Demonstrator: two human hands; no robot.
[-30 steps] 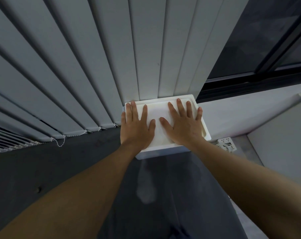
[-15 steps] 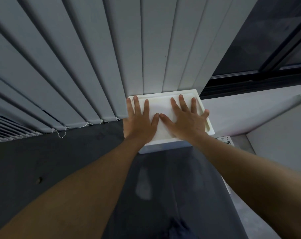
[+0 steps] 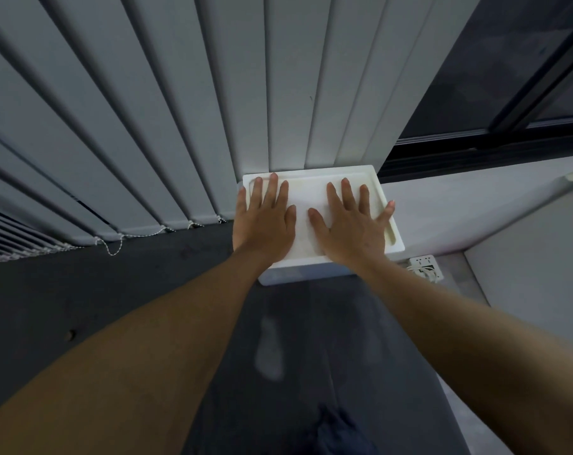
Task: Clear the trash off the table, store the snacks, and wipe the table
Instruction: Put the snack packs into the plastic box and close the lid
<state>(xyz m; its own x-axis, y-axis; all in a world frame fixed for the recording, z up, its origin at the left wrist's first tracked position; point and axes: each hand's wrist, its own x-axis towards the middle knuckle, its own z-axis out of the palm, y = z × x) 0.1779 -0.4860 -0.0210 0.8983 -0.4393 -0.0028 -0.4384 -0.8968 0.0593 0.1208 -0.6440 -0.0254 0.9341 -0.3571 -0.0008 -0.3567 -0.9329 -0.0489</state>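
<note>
A white rectangular box with a lid [image 3: 311,192] stands on the dark floor against the vertical blinds, in the middle of the head view. My left hand [image 3: 265,221] lies flat on the left half of the lid, fingers spread. My right hand [image 3: 350,224] lies flat on the right half, its little finger reaching over the lid's right rim. Neither hand grips anything. What the box holds is hidden by the lid.
Grey vertical blinds [image 3: 180,110] with a bead chain [image 3: 114,247] hang behind and to the left. A dark window frame [image 3: 475,146] and a pale wall ledge [image 3: 475,205] lie to the right. A white power strip [image 3: 424,267] sits on the floor right of the box.
Both hands stay flat on the lid; the thumbs, which touched half a second ago, are now slightly apart. The view has drifted a little.
</note>
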